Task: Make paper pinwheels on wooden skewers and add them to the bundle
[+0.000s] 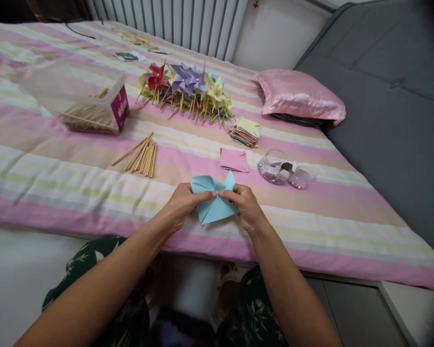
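Note:
A light blue paper square (217, 210), slit toward its middle, is held between both my hands just above the bed's near edge. Its upper corners are curled inward. My left hand (188, 198) grips it from the left, thumb pressed near the centre. From the right, my right hand (245, 202) pinches it with the thumb tip close to the other thumb. The fingers behind the paper are mostly hidden. Just beyond the hands lies a small stack of cut squares with a pink one (234, 160) on top.
Finished pinwheels (188, 86) lie bunched farther back. Left are loose sticks (142, 156) and a clear plastic tub (83, 99) of sticks. Right are a taller paper stack (245, 131), an open clear container (277, 168) of small pieces and a pink pillow (300, 96). A grey headboard (386, 96) rises at right.

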The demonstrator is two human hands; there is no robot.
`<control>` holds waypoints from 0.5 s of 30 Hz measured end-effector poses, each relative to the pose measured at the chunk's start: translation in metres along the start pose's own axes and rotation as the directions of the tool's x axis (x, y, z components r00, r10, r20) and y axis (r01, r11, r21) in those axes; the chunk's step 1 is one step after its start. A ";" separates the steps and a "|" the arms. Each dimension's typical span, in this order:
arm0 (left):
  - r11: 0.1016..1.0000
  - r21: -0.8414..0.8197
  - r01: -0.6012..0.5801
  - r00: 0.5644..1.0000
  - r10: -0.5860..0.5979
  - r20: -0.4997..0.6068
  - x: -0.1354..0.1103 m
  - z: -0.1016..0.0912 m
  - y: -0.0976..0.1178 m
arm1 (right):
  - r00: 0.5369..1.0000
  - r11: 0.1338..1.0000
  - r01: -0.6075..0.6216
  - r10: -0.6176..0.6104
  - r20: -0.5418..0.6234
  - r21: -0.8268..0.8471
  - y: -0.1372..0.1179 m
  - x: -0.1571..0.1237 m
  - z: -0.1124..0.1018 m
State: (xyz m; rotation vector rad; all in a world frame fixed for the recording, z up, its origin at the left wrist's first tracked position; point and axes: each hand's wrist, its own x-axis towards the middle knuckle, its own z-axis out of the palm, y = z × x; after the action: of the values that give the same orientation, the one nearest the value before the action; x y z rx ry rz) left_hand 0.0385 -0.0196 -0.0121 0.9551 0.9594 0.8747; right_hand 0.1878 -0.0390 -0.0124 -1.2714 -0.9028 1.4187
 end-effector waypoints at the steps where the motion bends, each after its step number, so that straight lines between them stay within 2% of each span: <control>1: 1.000 0.001 -0.013 1.000 0.013 0.001 0.000 0.000 0.000 | 1.000 1.000 0.006 -0.006 0.000 -0.008 0.000 0.000 0.000; 10: 1.000 -0.024 -0.018 0.999 0.017 -0.033 0.001 0.002 -0.001 | 0.998 0.996 0.063 -0.063 0.006 -0.066 0.001 0.001 0.000; 13: 0.998 -0.070 -0.006 0.992 -0.003 -0.123 0.003 0.000 0.000 | 0.990 0.988 0.144 -0.143 0.018 -0.056 0.000 0.001 -0.002; 15: 0.995 -0.103 -0.006 0.983 -0.013 -0.182 0.005 -0.004 0.003 | 0.968 0.966 0.250 -0.252 -0.020 -0.074 -0.001 0.003 -0.004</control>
State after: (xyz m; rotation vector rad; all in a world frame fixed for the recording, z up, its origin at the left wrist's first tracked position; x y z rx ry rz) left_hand 0.0364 -0.0131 -0.0118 0.7945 1.0605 1.0120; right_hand 0.1917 -0.0366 -0.0128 -1.1803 -1.0628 1.1756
